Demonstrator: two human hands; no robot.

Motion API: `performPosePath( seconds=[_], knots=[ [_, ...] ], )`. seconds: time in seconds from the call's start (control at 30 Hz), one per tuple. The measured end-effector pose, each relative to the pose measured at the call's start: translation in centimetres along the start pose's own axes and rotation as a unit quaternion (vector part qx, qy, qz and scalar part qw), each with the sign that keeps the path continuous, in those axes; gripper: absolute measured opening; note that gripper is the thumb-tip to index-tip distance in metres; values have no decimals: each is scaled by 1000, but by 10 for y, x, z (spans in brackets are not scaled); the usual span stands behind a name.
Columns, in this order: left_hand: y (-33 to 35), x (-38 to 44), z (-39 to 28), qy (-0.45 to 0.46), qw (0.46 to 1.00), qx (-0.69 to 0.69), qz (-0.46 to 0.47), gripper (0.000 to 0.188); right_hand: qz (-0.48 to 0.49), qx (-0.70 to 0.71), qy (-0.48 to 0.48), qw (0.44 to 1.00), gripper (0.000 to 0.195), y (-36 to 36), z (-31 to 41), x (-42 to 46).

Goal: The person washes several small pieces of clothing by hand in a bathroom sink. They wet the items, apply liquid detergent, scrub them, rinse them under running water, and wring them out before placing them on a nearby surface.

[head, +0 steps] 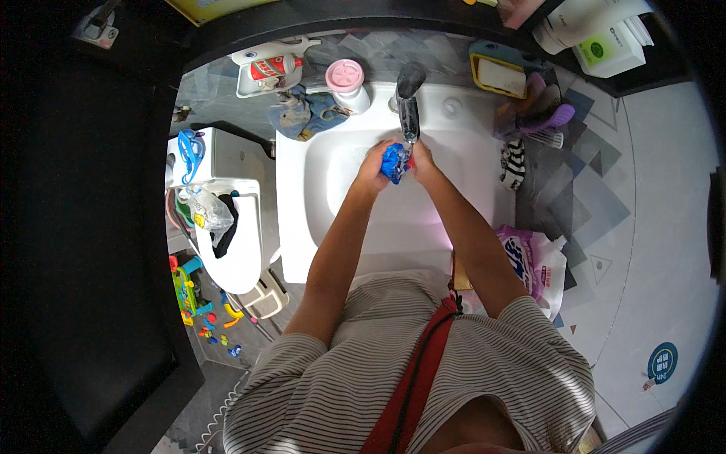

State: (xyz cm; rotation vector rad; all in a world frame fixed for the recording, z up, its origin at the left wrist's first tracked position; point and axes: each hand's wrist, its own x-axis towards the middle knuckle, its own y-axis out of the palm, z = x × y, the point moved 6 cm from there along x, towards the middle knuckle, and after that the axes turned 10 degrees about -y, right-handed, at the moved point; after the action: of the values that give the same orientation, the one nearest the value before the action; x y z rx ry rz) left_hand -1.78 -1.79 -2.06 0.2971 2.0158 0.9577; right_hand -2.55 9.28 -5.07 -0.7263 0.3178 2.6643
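Over the white washbasin [363,221], both hands are close together just below the spout of a dark faucet [409,110]. My left hand [375,165] is closed around a crumpled, wet-looking blue item [393,163], perhaps cloth or plastic film. On the other side, my right hand [423,162] has its fingers around something small and red [410,162], which touches or adjoins the blue item. What the red thing is, I cannot tell. Water seems to run at the spout, though it is hard to make out.
Behind the basin's rim stand a white bottle with a pink lid [345,76], a blue-grey cloth [309,113] and a soap dish [499,76]. A striped cloth [513,164] and brushes lie right. A toilet [232,249] stands left; a detergent bag [536,267] is by my right arm.
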Motion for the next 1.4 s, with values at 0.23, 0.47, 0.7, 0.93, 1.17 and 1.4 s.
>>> performPosePath(
  seconds=[0.23,0.47,0.7,0.93,1.17,1.4],
  knots=[
    [-7,-6,19,-108,992,-18,-62,35,-50,-310,-239,919,21,-5,18,4],
    [5,10,28,-117,961,-230,103,38,157,-320,-655,666,19,78,79,-157],
    [-16,27,9,285,884,365,62,24,17,-347,-505,790,14,46,66,-81],
    [10,2,8,-41,999,-6,-27,22,-29,84,78,993,24,1,8,-9],
    [-23,19,22,-95,993,-42,-54,30,-44,-427,-313,847,20,10,32,-30],
    [-40,38,28,154,950,-50,268,22,100,-365,-639,670,7,58,76,-120]
  ],
)
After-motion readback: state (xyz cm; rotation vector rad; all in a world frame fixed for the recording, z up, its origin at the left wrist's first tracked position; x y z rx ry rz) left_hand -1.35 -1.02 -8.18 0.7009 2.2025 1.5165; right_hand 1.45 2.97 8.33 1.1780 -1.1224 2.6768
